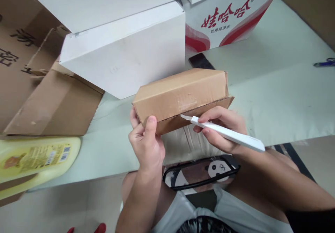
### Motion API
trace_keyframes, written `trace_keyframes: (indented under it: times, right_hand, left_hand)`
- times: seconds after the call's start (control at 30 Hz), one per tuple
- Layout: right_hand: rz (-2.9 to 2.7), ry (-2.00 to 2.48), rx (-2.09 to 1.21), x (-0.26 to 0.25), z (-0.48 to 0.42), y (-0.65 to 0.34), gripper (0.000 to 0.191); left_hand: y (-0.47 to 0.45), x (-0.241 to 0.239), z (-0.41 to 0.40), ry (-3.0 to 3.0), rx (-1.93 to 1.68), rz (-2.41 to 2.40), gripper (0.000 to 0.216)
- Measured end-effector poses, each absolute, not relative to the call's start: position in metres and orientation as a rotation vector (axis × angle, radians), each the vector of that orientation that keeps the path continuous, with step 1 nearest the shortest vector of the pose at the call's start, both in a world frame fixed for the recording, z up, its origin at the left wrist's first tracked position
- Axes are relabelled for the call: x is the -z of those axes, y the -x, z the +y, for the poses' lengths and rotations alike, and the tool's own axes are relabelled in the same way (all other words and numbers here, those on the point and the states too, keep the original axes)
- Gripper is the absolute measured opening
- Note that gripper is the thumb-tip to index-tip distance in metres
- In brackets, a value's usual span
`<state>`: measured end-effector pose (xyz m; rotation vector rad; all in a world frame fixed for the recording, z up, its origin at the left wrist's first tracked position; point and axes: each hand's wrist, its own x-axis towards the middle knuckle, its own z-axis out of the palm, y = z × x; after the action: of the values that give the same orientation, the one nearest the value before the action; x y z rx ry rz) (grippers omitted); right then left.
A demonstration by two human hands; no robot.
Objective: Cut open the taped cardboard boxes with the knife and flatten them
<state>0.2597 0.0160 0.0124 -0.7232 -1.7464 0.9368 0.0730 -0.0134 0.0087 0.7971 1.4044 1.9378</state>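
Observation:
A small brown cardboard box [180,90] is tilted above the front part of the table, with a strip of clear tape on its near side. My left hand [148,142] grips its left end, thumb on the near face and fingers behind. In my right hand [222,126] is a white utility knife [230,133], held like a pen. Its blade points left and meets the seam along the box's lower edge, where a flap stands slightly away. The contents of the box are hidden.
White boxes [125,51] and a red-and-white carton [225,23] stand behind. A dark phone [201,61] lies by them. Left are an open brown carton [57,104] and a yellow jug [39,159]. A blue-handled tool [324,63] lies far right; a panda-print pouch [201,173] is below.

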Motion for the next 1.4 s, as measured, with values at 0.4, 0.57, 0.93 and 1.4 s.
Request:
trace_keyframes:
  times: [0.4,0.57,0.93,1.4]
  right_hand:
    - [-1.86,0.763,-0.76,-0.02,0.019,-0.26,0.015]
    - [-1.884,0.836,-0.73,-0.031,0.016,-0.261,0.014]
    - [-1.871,0.863,-0.784,-0.036,0.016,-0.267,0.008]
    - [-1.875,0.921,-0.848,-0.039,0.017,-0.265,0.007]
  left_hand:
    - [-0.075,-0.008,-0.014,-0.835,-1.934,1.424,0.025]
    - [-0.074,-0.006,-0.014,-0.869,-1.92,1.481,0.03]
    - [-0.07,-0.005,-0.013,-0.891,-1.956,1.508,0.035]
    - [-0.069,-0.006,-0.015,-0.896,-1.925,1.503,0.03]
